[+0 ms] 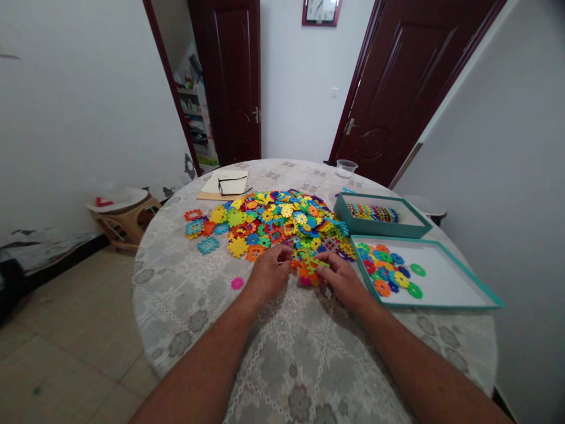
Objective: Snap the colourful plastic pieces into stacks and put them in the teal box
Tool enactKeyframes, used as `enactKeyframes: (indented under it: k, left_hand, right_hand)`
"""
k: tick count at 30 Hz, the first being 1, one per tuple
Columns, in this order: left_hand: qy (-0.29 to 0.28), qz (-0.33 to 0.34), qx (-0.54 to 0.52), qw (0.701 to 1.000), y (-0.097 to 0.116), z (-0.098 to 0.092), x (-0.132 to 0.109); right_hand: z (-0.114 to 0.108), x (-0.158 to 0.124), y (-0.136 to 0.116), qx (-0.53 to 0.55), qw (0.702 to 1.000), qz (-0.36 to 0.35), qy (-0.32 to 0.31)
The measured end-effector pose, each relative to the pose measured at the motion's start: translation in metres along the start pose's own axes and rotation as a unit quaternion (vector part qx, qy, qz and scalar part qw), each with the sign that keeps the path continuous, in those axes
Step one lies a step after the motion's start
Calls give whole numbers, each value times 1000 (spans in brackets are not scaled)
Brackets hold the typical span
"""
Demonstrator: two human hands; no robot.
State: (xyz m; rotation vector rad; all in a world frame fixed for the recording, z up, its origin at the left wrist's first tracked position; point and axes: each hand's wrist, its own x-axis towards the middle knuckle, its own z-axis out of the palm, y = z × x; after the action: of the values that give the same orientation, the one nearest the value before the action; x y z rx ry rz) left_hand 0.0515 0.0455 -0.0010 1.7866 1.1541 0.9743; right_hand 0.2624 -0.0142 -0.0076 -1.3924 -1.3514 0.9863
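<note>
A heap of colourful plastic interlocking pieces point(269, 221), flower discs and notched squares, lies on the table in front of me. My right hand point(344, 281) pinches a yellow-green notched plastic piece point(314, 263) at the near edge of the heap. Orange pieces point(305, 272) lie just under and beside it. My left hand point(270, 274) is to the left, its fingers curled together against the heap's near edge. What those fingers hold, if anything, is hidden. A single pink flower disc point(237, 283) lies apart, left of my left hand.
Right of the heap, a shallow white tray with a teal rim point(459, 259) holds loose discs. Behind it, a teal box point(379, 227) contains rows of stacked discs. Glasses point(232, 187) rest on papers point(214, 185) at the back left; a clear bowl point(346, 168) stands at the far edge.
</note>
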Motion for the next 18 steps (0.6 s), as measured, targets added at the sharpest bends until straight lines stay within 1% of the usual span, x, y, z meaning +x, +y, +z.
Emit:
enactKeyframes:
  k: [2,3,7,10,12,14,16,17,18]
  left_hand:
    - [-7,11,2,1000,-5,1,1]
    - [-6,24,20,999,-8,1,1]
    - [-6,79,135,988,-16,4,2]
    - [-11,71,164,984,-15,5,2]
    - [-9,45,133,990,-10,4,3]
    - [-15,4,45,999,-5,4,2]
    - [-32,-53,-63,996,-2,5,2]
    - [-38,-76,-99,991,-1,7,1]
    - [-38,-87,-113,989,0,9,0]
  right_hand:
    - [-1,1,2,-7,1000,7,4]
    - [-2,1,4,-9,1000,10,6]
    - [-2,2,9,-17,1000,15,1]
    - [-1,2,10,-33,999,8,-12]
    - [0,1,9,-45,999,-6,-23]
    - [0,-1,7,-57,998,-26,-28]
    - [1,-3,5,-72,996,-45,-28]
    - [2,-4,3,-79,995,-53,-28]
    - [3,-5,2,-87,994,-62,-27]
